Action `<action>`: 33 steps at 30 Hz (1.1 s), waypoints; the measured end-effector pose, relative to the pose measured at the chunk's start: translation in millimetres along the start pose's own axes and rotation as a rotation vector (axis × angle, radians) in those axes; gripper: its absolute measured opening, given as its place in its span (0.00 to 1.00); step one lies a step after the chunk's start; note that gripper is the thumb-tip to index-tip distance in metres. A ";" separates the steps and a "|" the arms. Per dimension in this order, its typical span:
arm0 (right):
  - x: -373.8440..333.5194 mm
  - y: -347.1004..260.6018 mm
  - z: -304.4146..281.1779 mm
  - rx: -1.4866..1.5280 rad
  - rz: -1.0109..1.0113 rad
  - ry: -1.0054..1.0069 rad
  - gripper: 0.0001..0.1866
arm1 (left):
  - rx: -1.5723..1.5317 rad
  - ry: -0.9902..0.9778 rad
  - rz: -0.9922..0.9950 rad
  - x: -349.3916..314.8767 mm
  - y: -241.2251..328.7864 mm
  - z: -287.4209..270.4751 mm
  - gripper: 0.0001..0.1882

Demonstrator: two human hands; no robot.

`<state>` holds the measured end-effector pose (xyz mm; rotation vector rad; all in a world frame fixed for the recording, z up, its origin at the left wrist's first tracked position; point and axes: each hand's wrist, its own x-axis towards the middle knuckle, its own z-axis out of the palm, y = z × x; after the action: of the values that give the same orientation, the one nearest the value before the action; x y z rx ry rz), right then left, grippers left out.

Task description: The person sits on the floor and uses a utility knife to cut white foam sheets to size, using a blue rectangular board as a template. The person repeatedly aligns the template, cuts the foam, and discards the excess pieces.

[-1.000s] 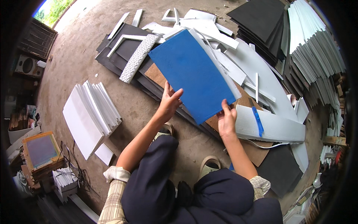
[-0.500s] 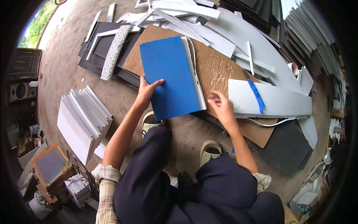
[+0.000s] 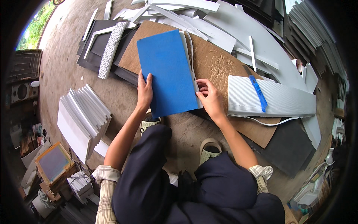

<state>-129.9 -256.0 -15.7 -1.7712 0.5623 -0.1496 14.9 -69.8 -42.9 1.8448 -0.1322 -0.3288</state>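
Note:
A blue rectangular board (image 3: 167, 71) with a white layer showing along its right edge is tilted over a worn brown sheet (image 3: 214, 58). My left hand (image 3: 144, 89) grips its left edge, thumb lying on the blue face and the other fingers behind. At the lower right, my right hand (image 3: 211, 98) pinches the white edge with thumb and curled fingers. A thin white strip (image 3: 190, 46) runs beside that edge. To the right, a blue utility knife (image 3: 258, 93) lies on a ribbed white panel (image 3: 283, 99).
White offcuts (image 3: 209, 31) are heaped beyond the brown sheet. A textured white strip (image 3: 112, 50) rests on dark sheets (image 3: 99, 28) at the far left. Nearer, white boards (image 3: 84, 119) stand stacked on the floor. A framed screen (image 3: 55, 164) sits lower left.
My right hand has moved left from beside the blue board to take hold of its white edge. The board has shifted slightly left and up, and my left thumb points more upward.

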 end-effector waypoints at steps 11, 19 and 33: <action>1.4 4.2 -0.1 0.015 -0.025 0.007 0.17 | 0.085 0.041 0.007 -1.4 -6.3 4.2 0.24; 1.8 4.7 -0.1 0.026 -0.010 0.001 0.17 | 0.426 0.162 0.107 -6.5 2.2 10.7 0.24; 3.9 7.1 -0.5 0.042 -0.005 -0.018 0.17 | 0.409 0.175 0.095 -10.3 1.2 12.0 0.25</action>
<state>-128.8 -259.4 -23.0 -1.7314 0.5385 -0.1479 1.6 -78.5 -43.3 2.2530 -0.1756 -0.0737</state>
